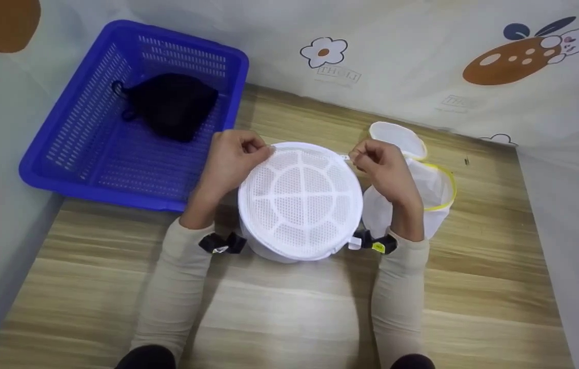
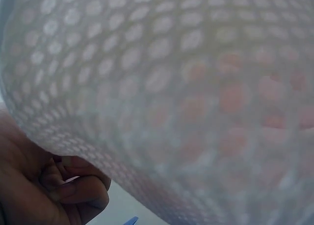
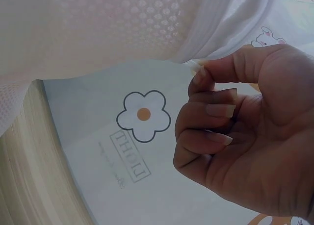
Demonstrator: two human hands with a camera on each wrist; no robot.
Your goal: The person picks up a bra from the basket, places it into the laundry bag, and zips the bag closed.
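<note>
A round white mesh laundry bag [image 1: 302, 200] stands on the wooden surface between both hands in the head view, its lid panel facing up. My left hand [image 1: 232, 158] pinches the bag's rim at its upper left, thumb over the edge. At the upper right, my right hand [image 1: 385, 166] pinches a small white zipper pull [image 1: 344, 157] between thumb and forefinger. The right wrist view shows that hand's [image 3: 235, 127] other fingers curled in, beside the bag's piped edge [image 3: 221, 34]. Mesh [image 2: 122, 78] fills most of the left wrist view, with fingers [image 2: 73, 186] below.
To the right is a second white bag with yellow trim [image 1: 452, 189], its lid flap [image 1: 397, 138] folded back; my right forearm partly covers it. A blue plastic basket [image 1: 33, 169] at the left holds a black cloth item [image 1: 176, 105] with cord loops. Printed cloth walls [image 1: 397, 66] rise behind.
</note>
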